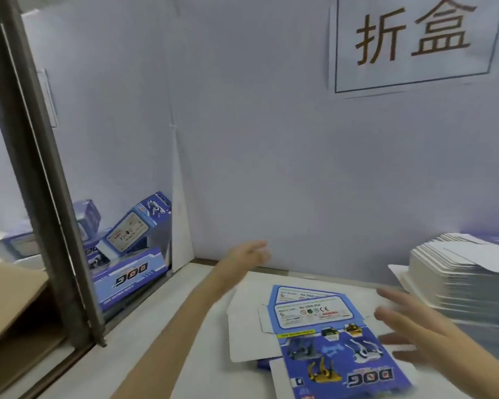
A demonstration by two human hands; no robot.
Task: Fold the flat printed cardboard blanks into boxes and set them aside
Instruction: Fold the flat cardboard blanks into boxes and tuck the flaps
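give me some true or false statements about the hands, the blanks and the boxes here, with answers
1. The left hand holds a folded box. False: it is open and holds nothing.
2. A printed blank lies flat on the table. True.
3. The stack of blanks sits at the left. False: it is at the right, near the right hand.
4. Folded boxes are piled at the left, beyond the metal post. True.
5. The right hand is open, its fingers straight. True.
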